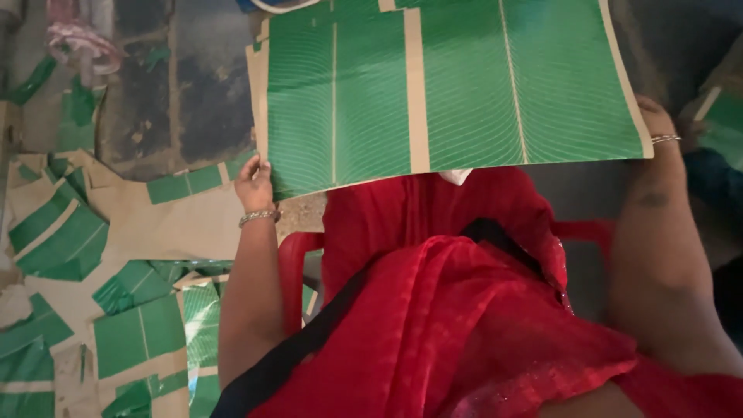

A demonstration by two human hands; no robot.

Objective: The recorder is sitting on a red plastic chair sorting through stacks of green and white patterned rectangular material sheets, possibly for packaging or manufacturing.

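My left hand pinches the lower left corner of a large green sheet with pale leaf-vein lines and tan borders. My right hand grasps the sheet's lower right edge, its fingers hidden behind the paper. I hold the sheet spread flat above my lap, over red cloth. A red plastic chair shows beneath my left arm. Green and tan paper offcuts lie scattered across the floor at left

Green sheet top past frame edge; right hand fingers behind it
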